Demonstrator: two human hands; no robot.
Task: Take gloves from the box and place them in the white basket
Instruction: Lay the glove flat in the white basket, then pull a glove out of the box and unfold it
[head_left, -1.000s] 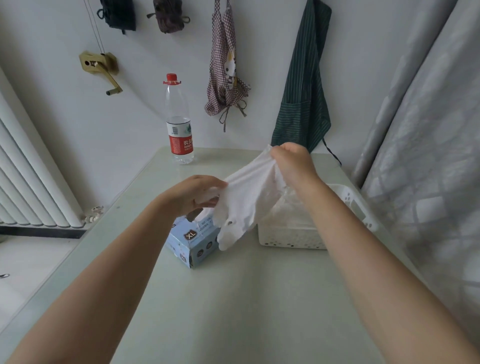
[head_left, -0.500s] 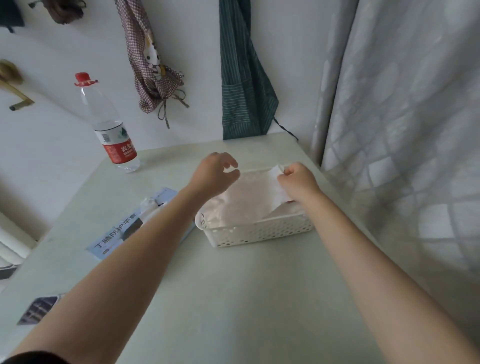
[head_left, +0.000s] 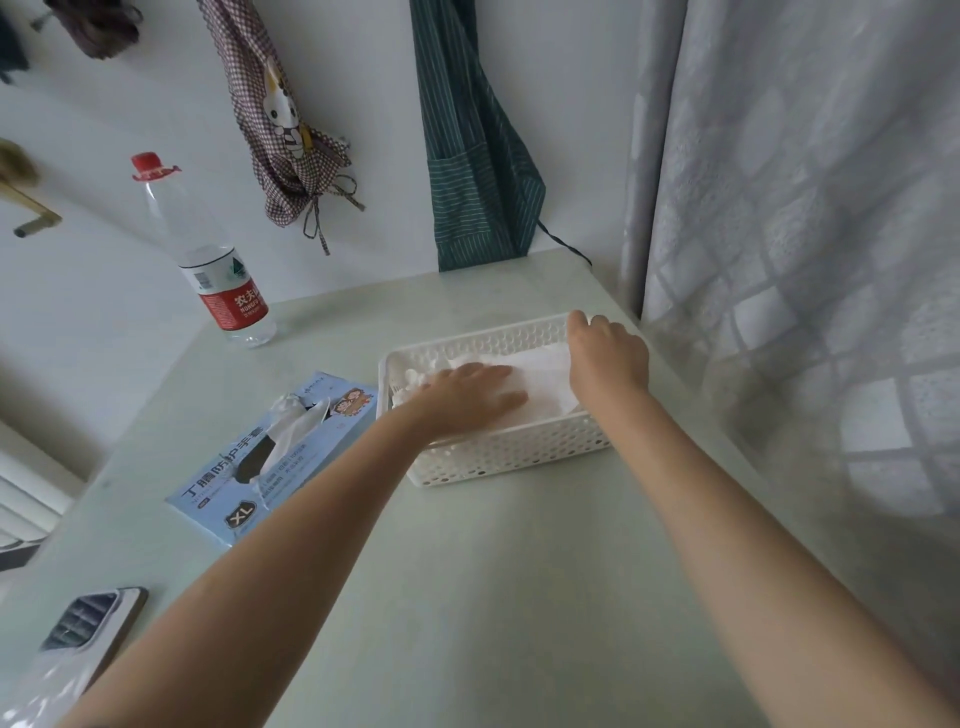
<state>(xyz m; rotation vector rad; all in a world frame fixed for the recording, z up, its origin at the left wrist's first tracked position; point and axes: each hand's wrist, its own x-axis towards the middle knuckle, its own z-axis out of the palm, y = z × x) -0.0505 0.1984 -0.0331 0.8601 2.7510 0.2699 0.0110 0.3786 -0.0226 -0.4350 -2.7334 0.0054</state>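
Seen from the head camera: left hand (head_left: 467, 397) flat on a white glove (head_left: 540, 384) inside the white basket (head_left: 498, 457), fingers (head_left: 496, 375) straight and slightly spread, pressing the glove down. Right hand (head_left: 608, 358) at the basket's far right corner, fingers curled downward over the glove's edge and the rim; whether pinching the glove or merely resting, cannot tell. More white gloves bunched at the basket's left end. Basket near the desk's (head_left: 519, 597) right edge, toward the far right corner. Just beside the basket on its left, lying flat, the blue glove box (head_left: 291, 467) marked XL, with a glove tuft (head_left: 291, 415) sticking out of its slot. Toward the far left edge, upright, a water bottle (head_left: 218, 270) with red cap. At the near left corner, a phone (head_left: 93, 629). Hanging on the wall behind, a checked apron (head_left: 280, 130) and a green striped apron (head_left: 467, 156); beyond the right edge, a grey curtain (head_left: 805, 260).
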